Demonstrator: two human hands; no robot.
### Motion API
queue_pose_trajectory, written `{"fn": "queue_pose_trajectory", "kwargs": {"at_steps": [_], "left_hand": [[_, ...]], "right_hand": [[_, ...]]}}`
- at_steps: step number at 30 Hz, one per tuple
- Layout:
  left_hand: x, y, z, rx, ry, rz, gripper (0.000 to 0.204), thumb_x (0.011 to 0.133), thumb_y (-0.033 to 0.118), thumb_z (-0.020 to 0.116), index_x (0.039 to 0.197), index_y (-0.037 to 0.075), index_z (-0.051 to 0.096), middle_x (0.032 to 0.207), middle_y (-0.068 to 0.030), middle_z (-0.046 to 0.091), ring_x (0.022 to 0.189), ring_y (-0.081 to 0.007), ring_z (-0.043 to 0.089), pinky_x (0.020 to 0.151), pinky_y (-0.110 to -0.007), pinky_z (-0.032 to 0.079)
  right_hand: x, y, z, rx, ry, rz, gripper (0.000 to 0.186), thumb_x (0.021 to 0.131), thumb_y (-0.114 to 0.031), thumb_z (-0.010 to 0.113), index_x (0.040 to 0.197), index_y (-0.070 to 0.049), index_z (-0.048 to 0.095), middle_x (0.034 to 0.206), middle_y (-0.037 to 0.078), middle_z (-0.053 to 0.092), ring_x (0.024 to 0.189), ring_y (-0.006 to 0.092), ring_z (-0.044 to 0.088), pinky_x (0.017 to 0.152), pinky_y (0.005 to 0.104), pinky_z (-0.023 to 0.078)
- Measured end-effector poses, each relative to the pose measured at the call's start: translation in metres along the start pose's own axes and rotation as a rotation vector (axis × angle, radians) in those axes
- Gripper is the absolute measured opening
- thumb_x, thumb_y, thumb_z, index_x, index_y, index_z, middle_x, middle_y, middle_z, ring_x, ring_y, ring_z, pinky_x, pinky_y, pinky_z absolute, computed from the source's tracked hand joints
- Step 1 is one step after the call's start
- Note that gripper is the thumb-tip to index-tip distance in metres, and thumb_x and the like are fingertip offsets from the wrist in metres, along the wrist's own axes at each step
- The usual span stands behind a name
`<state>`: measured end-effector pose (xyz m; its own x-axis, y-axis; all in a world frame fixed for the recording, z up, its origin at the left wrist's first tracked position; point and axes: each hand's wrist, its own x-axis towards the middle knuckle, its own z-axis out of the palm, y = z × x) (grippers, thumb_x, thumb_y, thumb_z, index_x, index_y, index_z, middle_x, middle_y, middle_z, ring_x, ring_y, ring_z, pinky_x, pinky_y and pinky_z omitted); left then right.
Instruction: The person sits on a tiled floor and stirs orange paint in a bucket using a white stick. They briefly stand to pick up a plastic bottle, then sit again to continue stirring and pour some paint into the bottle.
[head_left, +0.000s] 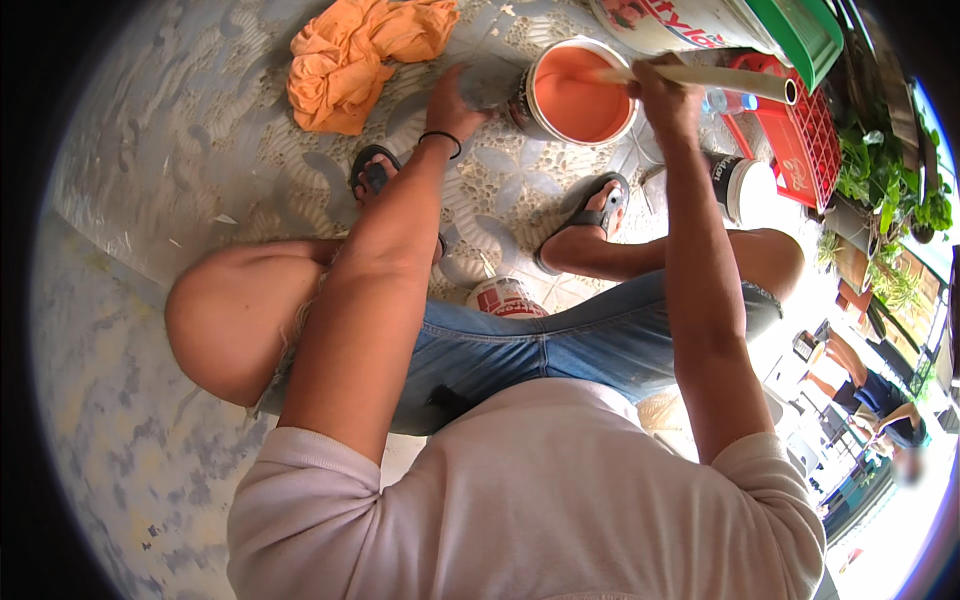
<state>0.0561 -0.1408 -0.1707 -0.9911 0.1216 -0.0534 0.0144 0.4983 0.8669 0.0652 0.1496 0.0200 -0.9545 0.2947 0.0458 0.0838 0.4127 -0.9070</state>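
A bucket of orange paint (583, 95) stands on the floor in front of me, right of centre. My right hand (668, 95) is closed around a pale hollow pipe (735, 80) just over the bucket's right rim. The pipe lies nearly level, its far end in the paint and its open end pointing right. My left hand (458, 102), with a black band at the wrist, is left of the bucket. Its thumb and fingers are apart beside a smooth grey patch, which I cannot tell from the floor's pattern.
Crumpled orange cloth (355, 60) lies at the upper left. A large white bucket (665, 25), green plastic piece (800, 35) and red crate (800, 150) stand at the upper right. Small tubs (745, 190) (503, 298) sit near my legs. Plants and another person (880, 400) are at right.
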Motion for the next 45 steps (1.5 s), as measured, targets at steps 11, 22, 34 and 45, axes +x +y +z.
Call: {"fn": "queue_pose_trajectory", "kwargs": {"at_steps": [11,22,34,45], "left_hand": [[-0.001,-0.002,0.0,0.016,0.001,-0.068,0.1,0.063,0.02,0.1,0.149,0.011,0.05,0.151,-0.0173,0.054,0.142,-0.036,0.052,0.12,-0.044,0.043],[-0.001,0.0,0.003,0.005,-0.019,-0.045,0.1,0.064,0.019,0.1,0.15,0.012,0.05,0.151,-0.0175,0.054,0.143,-0.0365,0.05,0.119,-0.045,0.044],[-0.002,-0.001,0.004,0.019,0.018,-0.027,0.102,0.062,0.023,0.101,0.15,0.012,0.049,0.147,-0.0173,0.057,0.14,-0.0357,0.054,0.116,-0.045,0.045],[-0.002,0.001,0.004,0.006,-0.016,-0.051,0.104,0.062,0.023,0.1,0.151,0.012,0.048,0.151,-0.017,0.055,0.141,-0.0361,0.053,0.117,-0.045,0.045]], "right_hand": [[0.0,-0.014,0.01,0.015,-0.022,0.042,0.017,0.088,-0.01,0.076,0.09,0.006,0.071,0.073,0.012,0.071,0.063,0.0184,0.072,0.057,0.0298,0.06],[0.004,-0.006,0.012,0.075,-0.014,-0.001,0.018,0.084,-0.015,0.075,0.082,0.003,0.071,0.067,0.01,0.071,0.061,0.0173,0.072,0.058,0.0314,0.055],[0.006,-0.008,0.007,-0.13,-0.048,-0.041,0.016,0.09,-0.012,0.074,0.087,0.003,0.071,0.071,0.012,0.073,0.059,0.0155,0.069,0.056,0.0285,0.057],[0.002,-0.007,0.016,0.137,0.018,-0.046,0.011,0.088,-0.007,0.072,0.082,0.002,0.069,0.065,0.01,0.071,0.055,0.013,0.066,0.051,0.0265,0.051]]}}
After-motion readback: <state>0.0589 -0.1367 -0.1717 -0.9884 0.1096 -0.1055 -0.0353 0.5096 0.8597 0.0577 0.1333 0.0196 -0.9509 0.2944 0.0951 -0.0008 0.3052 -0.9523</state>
